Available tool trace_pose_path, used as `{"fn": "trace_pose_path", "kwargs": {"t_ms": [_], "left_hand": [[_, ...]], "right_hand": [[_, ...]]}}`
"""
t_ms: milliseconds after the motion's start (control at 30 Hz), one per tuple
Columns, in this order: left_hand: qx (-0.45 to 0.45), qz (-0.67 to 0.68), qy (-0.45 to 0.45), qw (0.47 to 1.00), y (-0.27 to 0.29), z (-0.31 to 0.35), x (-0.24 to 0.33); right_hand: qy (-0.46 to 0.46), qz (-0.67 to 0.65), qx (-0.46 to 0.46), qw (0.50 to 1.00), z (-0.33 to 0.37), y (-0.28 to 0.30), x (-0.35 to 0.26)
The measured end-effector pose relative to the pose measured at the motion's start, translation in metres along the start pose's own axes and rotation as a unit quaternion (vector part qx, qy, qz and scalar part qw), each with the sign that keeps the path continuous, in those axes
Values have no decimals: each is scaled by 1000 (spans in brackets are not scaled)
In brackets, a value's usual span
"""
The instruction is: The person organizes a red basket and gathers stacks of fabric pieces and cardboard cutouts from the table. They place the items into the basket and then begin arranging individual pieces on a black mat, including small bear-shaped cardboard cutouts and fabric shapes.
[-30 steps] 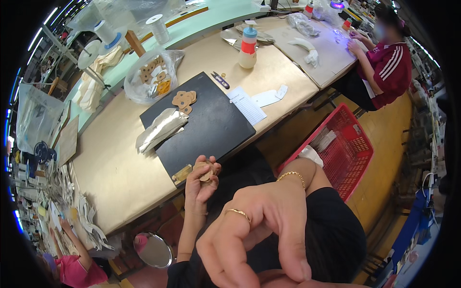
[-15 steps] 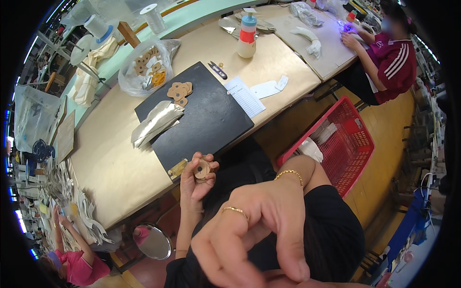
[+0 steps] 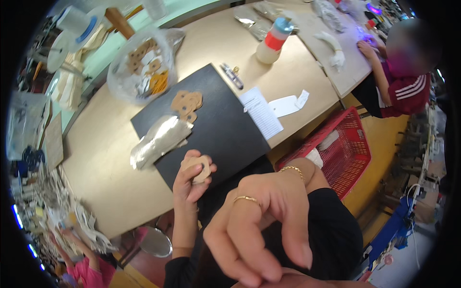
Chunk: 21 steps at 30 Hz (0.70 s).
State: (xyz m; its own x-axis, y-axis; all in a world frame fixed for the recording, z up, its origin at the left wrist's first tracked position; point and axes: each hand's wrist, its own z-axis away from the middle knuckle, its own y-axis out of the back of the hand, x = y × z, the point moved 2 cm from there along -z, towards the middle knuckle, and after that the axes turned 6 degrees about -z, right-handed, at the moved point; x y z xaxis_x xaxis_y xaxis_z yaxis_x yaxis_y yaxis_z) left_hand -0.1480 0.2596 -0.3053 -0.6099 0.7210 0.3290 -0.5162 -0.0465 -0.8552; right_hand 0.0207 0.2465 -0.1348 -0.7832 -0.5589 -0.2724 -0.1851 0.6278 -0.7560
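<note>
Raised at the near edge of the table, my left hand (image 3: 194, 178) is closed on a tan flat piece (image 3: 202, 171) with wavy edges, possibly a small stack. My thumb lies across its face. My right hand (image 3: 261, 221), with a gold ring and bracelet, is close to the camera. Its fingers are bent and the thumb stands apart, with nothing visible between them. On a black mat (image 3: 224, 126) lie more tan pieces (image 3: 186, 104) with dark round spots, heaped beside a shiny gold-silver sheet or pouch (image 3: 162, 139).
A plastic bag (image 3: 139, 67) holds tan and yellow pieces. Thread snips (image 3: 232, 76), a printed paper (image 3: 261, 113), a white tag (image 3: 284, 106) and a blue-capped bottle (image 3: 274, 41) lie or stand beyond the mat. A red basket (image 3: 346, 153) sits at right. A co-worker (image 3: 406, 91) works at far right.
The piece in my left hand now turns a plainer side to the camera, its dark spot no longer clearly seen. My right hand has shifted slightly right. The whole view has tilted a little.
</note>
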Motion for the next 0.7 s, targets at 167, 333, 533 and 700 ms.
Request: {"fn": "trace_pose_path", "kwargs": {"t_ms": [167,333,533,700], "left_hand": [[-63,-4,1,998,4,-24,7],[-54,-26,41,997,1,-36,6],[-30,-19,59,998,-8,-41,2],[-12,-33,63,997,-8,-40,-1]], "right_hand": [[216,722,176,632,24,23,-89],[146,933,326,-50,50,52,-196],[35,906,420,-36,70,77,-235],[30,920,387,-60,73,82,-240]]}}
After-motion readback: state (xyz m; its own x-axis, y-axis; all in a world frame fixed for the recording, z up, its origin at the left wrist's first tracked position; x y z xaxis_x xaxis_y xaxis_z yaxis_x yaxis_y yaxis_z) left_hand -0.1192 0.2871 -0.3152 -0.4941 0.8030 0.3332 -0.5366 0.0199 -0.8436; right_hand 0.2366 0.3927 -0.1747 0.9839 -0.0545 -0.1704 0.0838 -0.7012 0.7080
